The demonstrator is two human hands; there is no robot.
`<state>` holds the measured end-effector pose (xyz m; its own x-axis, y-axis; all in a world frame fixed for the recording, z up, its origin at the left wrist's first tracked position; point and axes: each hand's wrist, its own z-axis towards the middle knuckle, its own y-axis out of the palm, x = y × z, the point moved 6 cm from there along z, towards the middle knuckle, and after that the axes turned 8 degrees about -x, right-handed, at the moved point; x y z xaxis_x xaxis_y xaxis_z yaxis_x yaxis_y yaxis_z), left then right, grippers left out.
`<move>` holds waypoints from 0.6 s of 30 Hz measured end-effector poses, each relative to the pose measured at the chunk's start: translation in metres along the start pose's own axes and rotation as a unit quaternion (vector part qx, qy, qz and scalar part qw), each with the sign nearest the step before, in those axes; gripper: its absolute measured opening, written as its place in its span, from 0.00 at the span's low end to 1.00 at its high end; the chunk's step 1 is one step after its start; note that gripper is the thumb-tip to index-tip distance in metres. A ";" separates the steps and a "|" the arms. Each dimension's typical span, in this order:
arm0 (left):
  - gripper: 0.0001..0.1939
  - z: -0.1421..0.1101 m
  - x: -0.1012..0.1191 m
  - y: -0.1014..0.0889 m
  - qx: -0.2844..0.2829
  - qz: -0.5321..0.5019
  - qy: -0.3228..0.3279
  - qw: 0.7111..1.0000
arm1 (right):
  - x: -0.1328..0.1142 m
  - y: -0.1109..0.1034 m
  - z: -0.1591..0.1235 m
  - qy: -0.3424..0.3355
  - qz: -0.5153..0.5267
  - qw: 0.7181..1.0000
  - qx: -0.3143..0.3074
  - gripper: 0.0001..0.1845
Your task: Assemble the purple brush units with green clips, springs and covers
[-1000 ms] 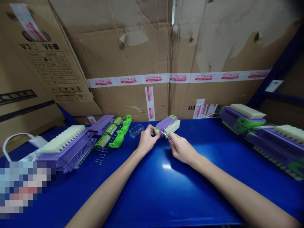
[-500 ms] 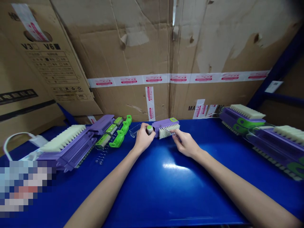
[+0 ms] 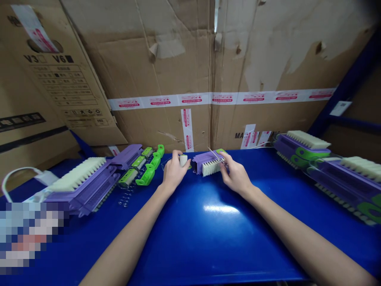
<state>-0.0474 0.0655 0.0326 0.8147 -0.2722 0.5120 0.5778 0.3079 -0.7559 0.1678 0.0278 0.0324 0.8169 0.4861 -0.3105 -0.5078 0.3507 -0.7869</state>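
Note:
My left hand point(image 3: 173, 172) is closed round a small off-white piece with a greenish edge point(image 3: 183, 160), held between thumb and fingers. Just right of it lies a purple brush unit point(image 3: 199, 164) with a cream bristle block point(image 3: 211, 168) and a green end; its dark open end faces my left hand. My right hand point(image 3: 236, 174) is at the green end, fingers closed on a thin metal tool point(image 3: 213, 152) whose shaft points up and left over the bristles. Its exact kind is unclear. Behind my left hand, a clear plastic part point(image 3: 164, 161) shows partly.
Green holders point(image 3: 149, 171), green-and-cream blocks point(image 3: 129, 177) and small springs point(image 3: 125, 196) lie to the left, beside a larger purple brush unit point(image 3: 86, 194) and a white plug point(image 3: 47, 178). More purple brush units point(image 3: 348, 182) stand right. Cardboard point(image 3: 166, 71) walls the back of the blue table point(image 3: 190, 242).
My left hand has drawn slightly left, away from the brush unit, with the small piece. My right hand has shifted right, and the metal tool now points more upward.

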 end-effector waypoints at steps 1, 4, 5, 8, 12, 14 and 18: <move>0.17 0.000 0.001 -0.003 -0.012 0.058 0.001 0.998 | 0.004 -0.002 0.001 0.023 -0.012 1.000 0.005 0.24; 0.14 0.000 0.005 -0.004 -0.078 0.201 0.021 0.976 | 0.022 -0.011 0.004 0.107 -0.049 0.993 0.013 0.24; 0.13 -0.001 0.006 -0.003 -0.098 0.237 0.030 0.966 | 0.029 -0.014 0.004 0.138 -0.061 0.989 0.012 0.24; 0.11 -0.001 0.006 -0.002 -0.124 0.302 0.046 0.944 | 0.052 -0.020 0.004 0.227 -0.092 0.970 -0.005 0.25; 0.13 -0.002 0.007 0.001 -0.118 0.327 0.097 0.933 | 0.075 -0.024 0.000 0.307 -0.118 0.943 -0.044 0.27; 0.13 -0.003 0.007 0.005 -0.115 0.331 0.130 0.928 | 0.081 -0.023 -0.002 0.324 -0.132 0.935 -0.058 0.27; 0.14 -0.003 0.001 0.012 -0.105 0.306 0.143 0.935 | 0.086 -0.019 -0.004 0.331 -0.151 0.927 -0.090 0.27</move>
<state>-0.0398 0.0659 0.0225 0.9259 -0.3467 -0.1497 -0.0383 0.3082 -0.9506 0.2483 0.0599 0.0184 0.9336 -0.2320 -0.2730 -0.2226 0.2216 -0.9494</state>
